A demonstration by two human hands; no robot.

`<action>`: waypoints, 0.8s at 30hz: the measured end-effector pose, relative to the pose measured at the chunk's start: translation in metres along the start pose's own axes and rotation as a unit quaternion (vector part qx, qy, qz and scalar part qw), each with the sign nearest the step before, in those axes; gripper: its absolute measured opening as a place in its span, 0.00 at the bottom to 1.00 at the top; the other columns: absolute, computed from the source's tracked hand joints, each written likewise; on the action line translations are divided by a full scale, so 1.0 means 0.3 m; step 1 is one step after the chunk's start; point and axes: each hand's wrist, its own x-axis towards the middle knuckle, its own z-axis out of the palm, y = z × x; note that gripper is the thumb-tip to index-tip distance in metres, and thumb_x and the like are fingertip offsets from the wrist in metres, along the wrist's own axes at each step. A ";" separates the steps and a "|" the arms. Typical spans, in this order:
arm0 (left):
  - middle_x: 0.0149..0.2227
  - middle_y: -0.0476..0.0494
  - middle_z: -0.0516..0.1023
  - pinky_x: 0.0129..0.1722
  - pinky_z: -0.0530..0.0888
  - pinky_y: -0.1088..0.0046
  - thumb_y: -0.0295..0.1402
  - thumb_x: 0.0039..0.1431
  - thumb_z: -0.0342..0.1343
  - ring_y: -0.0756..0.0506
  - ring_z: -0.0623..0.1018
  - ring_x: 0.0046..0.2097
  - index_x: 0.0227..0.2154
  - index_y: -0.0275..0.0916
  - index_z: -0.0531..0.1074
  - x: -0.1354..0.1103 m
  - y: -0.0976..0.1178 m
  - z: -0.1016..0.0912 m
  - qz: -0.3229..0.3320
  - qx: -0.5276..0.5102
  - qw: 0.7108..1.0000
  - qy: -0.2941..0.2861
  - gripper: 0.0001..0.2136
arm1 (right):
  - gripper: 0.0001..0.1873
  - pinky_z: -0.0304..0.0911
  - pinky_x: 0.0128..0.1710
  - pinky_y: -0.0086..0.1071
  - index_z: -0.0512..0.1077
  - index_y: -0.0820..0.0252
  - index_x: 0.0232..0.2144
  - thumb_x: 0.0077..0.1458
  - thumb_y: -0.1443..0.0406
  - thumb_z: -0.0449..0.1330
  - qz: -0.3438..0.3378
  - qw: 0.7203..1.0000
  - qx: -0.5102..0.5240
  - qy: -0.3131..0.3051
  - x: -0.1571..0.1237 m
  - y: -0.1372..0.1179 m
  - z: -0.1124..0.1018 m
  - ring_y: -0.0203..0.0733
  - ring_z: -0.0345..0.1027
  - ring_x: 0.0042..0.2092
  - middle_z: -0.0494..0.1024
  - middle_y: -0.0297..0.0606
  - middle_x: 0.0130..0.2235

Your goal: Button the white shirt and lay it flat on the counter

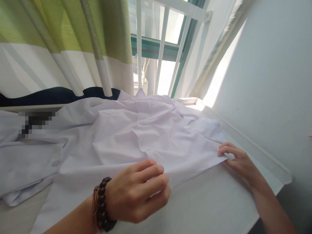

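A white button-up shirt (117, 136) lies spread out, wrinkled, with its collar toward the window. My right hand (235, 159) pinches the corner of its hem at the right between thumb and fingers. Over the near edge of the cloth is my left hand (138, 191), its fingers curled closed at the hem; the thumb and fingertips are mostly hidden. A dark beaded bracelet (103, 204) circles that wrist. The shirt's front edge runs down the middle toward my left hand.
Another pale folded garment (29, 165) with a button lies at the left, beside a pixelated dark patch. The white tabletop (207, 201) has a raised rim (258, 146) along the wall. Behind are a green-and-white curtain (65, 39) and white window bars (162, 42).
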 end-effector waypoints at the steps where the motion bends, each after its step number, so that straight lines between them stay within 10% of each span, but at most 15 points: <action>1: 0.31 0.44 0.78 0.40 0.74 0.65 0.21 0.64 0.48 0.45 0.75 0.35 0.32 0.33 0.73 0.001 0.000 -0.001 0.001 -0.001 1.000 -0.005 0.10 | 0.07 0.62 0.40 0.32 0.70 0.55 0.23 0.42 0.70 0.54 0.003 1.000 0.001 -0.007 0.000 -0.001 -0.001 0.43 0.68 0.39 0.71 0.36 0.34; 24: 0.28 0.46 0.75 0.40 0.74 0.67 0.20 0.65 0.44 0.46 0.75 0.36 0.36 0.36 0.71 -0.064 -0.048 0.063 0.024 0.038 0.997 -0.068 0.11 | 0.07 0.67 0.45 0.36 0.79 0.52 0.28 0.51 0.62 0.59 -0.011 0.998 -0.042 -0.035 -0.007 0.019 -0.007 0.46 0.73 0.42 0.78 0.38 0.38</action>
